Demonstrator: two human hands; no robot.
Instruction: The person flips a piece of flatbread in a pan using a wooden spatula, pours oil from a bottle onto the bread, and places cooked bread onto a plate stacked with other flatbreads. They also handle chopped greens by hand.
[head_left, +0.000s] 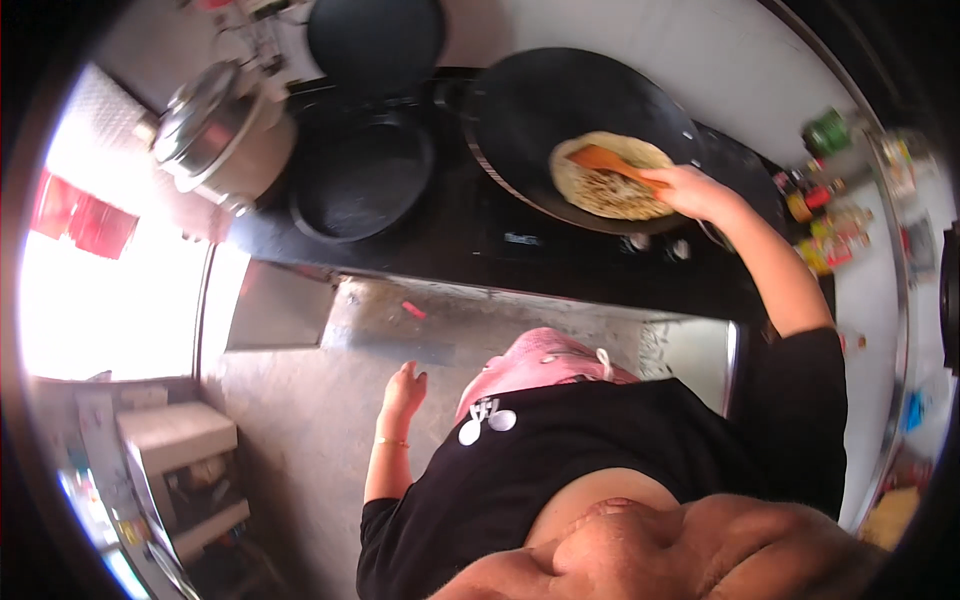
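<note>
In my right hand (694, 196) is the handle of a wooden spatula (600, 159). Its blade lies flat against a round flatbread (600, 199) with browned spots on its upper side. The flatbread rests on the lower right slope of a big black wok (540, 105). My left hand (406, 390) hangs at my side over the concrete floor, holding nothing, its fingers loosely bent and partly apart.
Left of the wok sits a black electric griddle (364, 180) with its round lid (375, 41) raised. A lidded metal pot (225, 135) stands at the counter's left end. Bottles (832, 240) line the right side. Control knobs (679, 250) are below the wok. Behind my left is a shelf unit (176, 439).
</note>
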